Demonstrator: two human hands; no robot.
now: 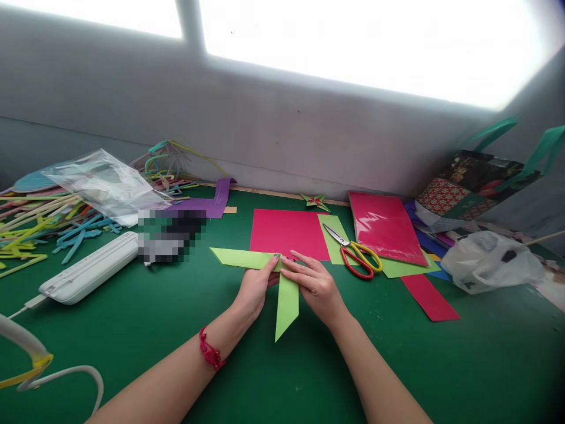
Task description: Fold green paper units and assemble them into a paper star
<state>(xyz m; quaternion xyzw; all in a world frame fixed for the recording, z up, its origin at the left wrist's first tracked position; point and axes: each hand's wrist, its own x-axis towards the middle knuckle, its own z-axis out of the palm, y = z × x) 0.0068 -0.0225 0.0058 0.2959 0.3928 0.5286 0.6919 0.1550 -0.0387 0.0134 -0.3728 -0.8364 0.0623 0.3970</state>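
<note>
A folded strip of light green paper is pressed flat on the green table by both hands, which meet at its bend. One arm of the strip runs away to the left of the left hand, and the other arm points down between the two wrists toward the person. The left hand is nearly closed, with the thumb and forefinger pinched on the fold; a red cord bracelet is seen on its wrist. The right hand is laid half open, its fingers stretched over the same fold and touching the paper. The paper is judged to be very light and thin, stiff enough to keep a crease but easy to slide on the smooth table, so it is best held at the fold point, where the layers overlap. Just beyond the hands a magenta sheet is lying, and near the right hand, further right, scissors with red and yellow handles are resting on another green sheet.
</note>
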